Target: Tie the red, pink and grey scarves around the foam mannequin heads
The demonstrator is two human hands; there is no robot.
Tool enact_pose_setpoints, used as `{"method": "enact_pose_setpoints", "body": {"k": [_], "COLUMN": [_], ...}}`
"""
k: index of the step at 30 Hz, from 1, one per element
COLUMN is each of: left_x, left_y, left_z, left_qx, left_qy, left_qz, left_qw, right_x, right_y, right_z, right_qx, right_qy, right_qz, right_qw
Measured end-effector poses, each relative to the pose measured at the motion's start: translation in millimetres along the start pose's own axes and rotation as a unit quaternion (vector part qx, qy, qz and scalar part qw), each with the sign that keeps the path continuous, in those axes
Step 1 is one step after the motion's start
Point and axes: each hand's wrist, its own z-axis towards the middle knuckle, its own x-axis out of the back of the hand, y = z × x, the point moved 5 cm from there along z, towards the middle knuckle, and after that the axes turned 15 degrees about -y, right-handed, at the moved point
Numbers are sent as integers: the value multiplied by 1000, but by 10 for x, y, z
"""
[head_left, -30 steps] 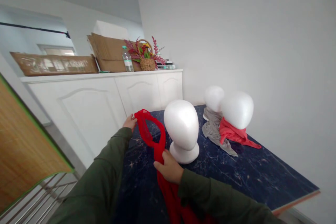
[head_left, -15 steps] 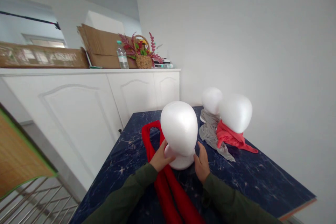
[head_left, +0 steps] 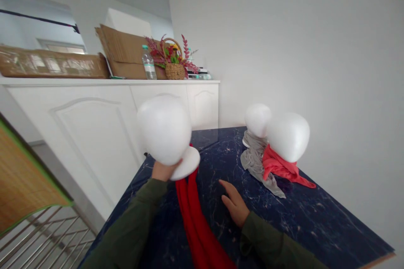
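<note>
A white foam mannequin head (head_left: 164, 129) is tilted to the left, its round base (head_left: 187, 164) turned partly toward me. My left hand (head_left: 164, 170) is wrapped round its neck, with most of the fingers hidden behind it. Under and in front of the head, a long red scarf (head_left: 196, 218) runs down the table toward me; its far end is mostly covered by the head. My right hand (head_left: 234, 202) hovers over the dark table, fingers apart and holding nothing, to the right of the scarf.
Two more white mannequin heads stand at the right: the rear one (head_left: 258, 119) with a grey scarf (head_left: 255, 159), the nearer one (head_left: 288, 136) with a coral scarf (head_left: 280, 167). A white cabinet (head_left: 94, 130) borders the dark marbled table (head_left: 284, 218) on the left. A metal rack (head_left: 53, 235) is lower left.
The mannequin head has moved left and tilted, carried by my left hand. My right hand has come off it and moved slightly toward me and left.
</note>
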Motion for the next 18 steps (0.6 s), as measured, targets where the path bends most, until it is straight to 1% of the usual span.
{"method": "enact_pose_setpoints", "body": {"k": [2, 3, 5, 7, 9, 10, 12, 13, 15, 18], "left_x": [307, 413, 522, 526, 483, 456, 402, 381, 354, 335], "left_y": [-304, -455, -736, -934, -1041, -1064, -1107, -1136, -1209, -1296], "left_z": [82, 88, 50, 10, 22, 53, 128, 160, 200, 201], "left_qx": [56, 86, 152, 190, 194, 179, 156, 154, 165, 184], "left_qy": [56, 77, 99, 98, 87, 78, 57, 48, 42, 45], "left_qz": [18, 13, -8, -22, -19, -12, 4, 12, 31, 54], "left_qw": [997, 993, 983, 977, 977, 981, 986, 987, 985, 980], "right_x": [-82, -143, -294, -472, -671, -775, -972, -1056, -1183, -1277], "right_y": [-114, -187, -357, -523, -642, -680, -731, -750, -786, -840], "right_z": [-17, -40, -104, -154, -146, -116, -10, 61, 215, 411], "right_qx": [-7, -3, 23, 51, 58, 53, 37, 29, 14, 1], "right_qy": [-94, -145, -228, -267, -271, -266, -249, -237, -208, -186], "right_qz": [-51, -77, -115, -128, -134, -138, -148, -151, -155, -152], "right_qw": [994, 986, 967, 954, 952, 953, 956, 959, 966, 971]}}
